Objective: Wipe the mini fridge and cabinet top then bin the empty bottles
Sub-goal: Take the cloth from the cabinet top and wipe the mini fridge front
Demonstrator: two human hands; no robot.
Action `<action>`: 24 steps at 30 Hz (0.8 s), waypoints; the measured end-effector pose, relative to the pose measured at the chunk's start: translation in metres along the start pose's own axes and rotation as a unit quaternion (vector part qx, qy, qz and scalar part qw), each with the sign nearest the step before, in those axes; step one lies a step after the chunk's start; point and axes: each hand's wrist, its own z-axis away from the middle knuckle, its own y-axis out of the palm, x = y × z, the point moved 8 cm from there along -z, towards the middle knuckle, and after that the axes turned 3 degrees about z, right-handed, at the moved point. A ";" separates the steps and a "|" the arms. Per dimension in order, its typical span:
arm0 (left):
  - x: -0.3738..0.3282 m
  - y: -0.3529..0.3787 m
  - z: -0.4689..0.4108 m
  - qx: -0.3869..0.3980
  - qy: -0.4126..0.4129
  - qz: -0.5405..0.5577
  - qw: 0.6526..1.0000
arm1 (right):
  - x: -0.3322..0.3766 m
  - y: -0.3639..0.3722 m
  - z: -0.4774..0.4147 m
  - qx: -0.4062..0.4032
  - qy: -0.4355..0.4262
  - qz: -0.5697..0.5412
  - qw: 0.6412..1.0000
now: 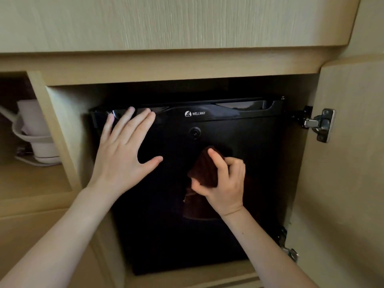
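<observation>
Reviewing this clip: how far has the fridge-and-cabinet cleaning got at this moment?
Done: the cabinet door stands open, exposing the mini fridge. In hand: the right hand grips a dark cloth against the fridge door, while the left hand rests flat near its top edge. Left: whether the cabinet top was wiped is not visible, and no bottles or bin are in view, so those steps likely remain.
</observation>
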 end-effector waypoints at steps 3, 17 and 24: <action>0.002 0.003 0.016 -0.009 0.030 0.005 1.000 | -0.011 -0.011 -0.020 -0.050 0.123 -0.021 0.991; 0.008 0.016 0.047 -0.027 0.031 0.022 0.999 | 0.012 0.003 0.002 0.042 -0.032 -0.018 0.998; 0.009 0.018 0.050 -0.006 0.035 0.011 0.999 | 0.022 0.002 -0.038 -0.093 0.115 0.021 0.989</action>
